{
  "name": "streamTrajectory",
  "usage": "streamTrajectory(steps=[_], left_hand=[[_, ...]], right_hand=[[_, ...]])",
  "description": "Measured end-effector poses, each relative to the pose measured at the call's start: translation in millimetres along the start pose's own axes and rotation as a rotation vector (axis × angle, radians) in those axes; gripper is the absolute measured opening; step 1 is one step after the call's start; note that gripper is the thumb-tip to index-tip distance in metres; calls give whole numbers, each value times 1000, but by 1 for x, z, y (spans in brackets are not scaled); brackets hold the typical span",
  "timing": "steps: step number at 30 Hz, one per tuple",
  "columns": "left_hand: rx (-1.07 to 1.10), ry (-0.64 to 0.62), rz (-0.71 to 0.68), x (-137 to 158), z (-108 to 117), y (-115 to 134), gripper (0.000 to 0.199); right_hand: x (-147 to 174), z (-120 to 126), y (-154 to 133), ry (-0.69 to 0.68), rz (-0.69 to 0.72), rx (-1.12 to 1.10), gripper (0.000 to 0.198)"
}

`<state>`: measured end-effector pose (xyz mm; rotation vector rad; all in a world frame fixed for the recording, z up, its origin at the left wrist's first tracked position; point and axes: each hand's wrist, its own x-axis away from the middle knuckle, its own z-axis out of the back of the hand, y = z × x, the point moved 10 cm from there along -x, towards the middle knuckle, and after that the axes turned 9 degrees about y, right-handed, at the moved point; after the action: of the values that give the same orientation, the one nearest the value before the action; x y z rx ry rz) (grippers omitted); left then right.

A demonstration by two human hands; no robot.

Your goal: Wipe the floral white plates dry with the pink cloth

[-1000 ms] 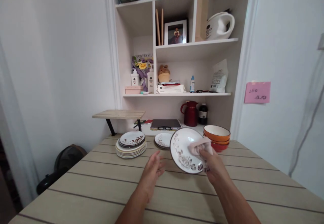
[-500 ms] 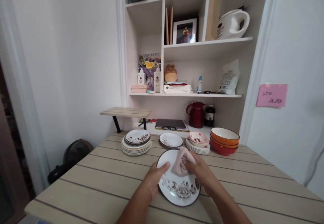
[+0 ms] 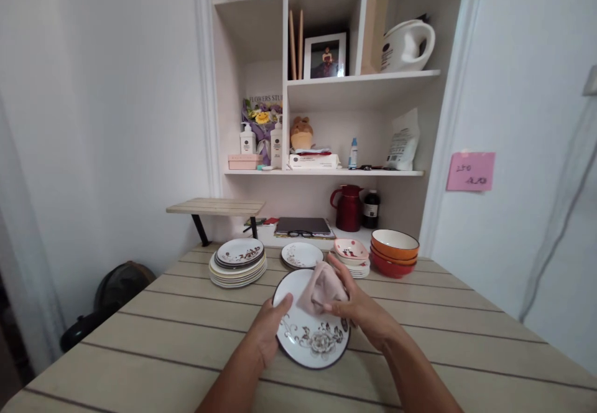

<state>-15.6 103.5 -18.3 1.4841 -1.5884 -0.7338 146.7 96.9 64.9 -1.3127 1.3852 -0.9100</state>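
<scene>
A white plate with a dark rim and brown flower pattern is tilted up above the table. My left hand grips its left edge, thumb on the face and fingers behind. In my right hand is a crumpled pale pink cloth, pressed against the upper right of the plate. The right thumb lies over the cloth's lower part, and the other fingers reach up along its right side, partly hidden.
Behind the plate stand a tall plate stack, a low stack of flowered plates, pink dishes on small plates, and orange and red bowls. A small raised shelf stands back left. A red jug is farther back.
My right hand's fingers have loosened and spread around the cloth, which is now more bunched up. My left hand still holds the plate. The view has swung slightly right.
</scene>
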Motion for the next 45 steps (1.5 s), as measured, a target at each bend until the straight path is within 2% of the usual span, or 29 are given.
streamTrajectory(steps=[3, 5, 7, 9, 12, 16, 21, 27, 32, 36, 39, 42, 45], left_hand=[[-8, 13, -9, 0, 0, 0, 52], [-31, 17, -14, 1, -1, 0, 53], [-43, 8, -23, 3, -5, -1, 53], [-44, 7, -41, 5, -8, 0, 54], [-40, 16, -67, 8, -11, 1, 56], [0, 17, -88, 7, -12, 2, 58], [82, 25, -127, 1, -7, 8, 54], [212, 70, -122, -4, -1, 10, 53], [344, 132, -105, -9, 5, 11, 53], [449, 170, -74, -12, 10, 14, 49], [468, 125, -46, -10, 5, 16, 48], [417, 25, -24, -4, -10, 16, 49], [319, -30, -98, 2, -19, 19, 52]], right_hand=[[-5, 10, -14, 120, 188, 132, 88], [-6, 11, -28, 189, 381, 322, 70], [-6, 6, -32, 200, 489, 523, 53], [-8, 4, -25, 200, 464, 663, 42], [-10, 8, -19, 208, 396, 727, 31], [-10, 5, -18, 153, 375, 607, 23], [-13, 7, -3, 229, 282, 317, 24], [-14, 4, 27, 343, 113, -88, 37], [-6, -16, 46, 355, -4, -361, 46], [-1, -39, 61, 331, -40, -456, 43], [-2, -44, 70, 333, -65, -501, 41], [-6, -31, 72, 374, -102, -519, 45], [-10, -9, 60, 412, -92, -484, 51]])
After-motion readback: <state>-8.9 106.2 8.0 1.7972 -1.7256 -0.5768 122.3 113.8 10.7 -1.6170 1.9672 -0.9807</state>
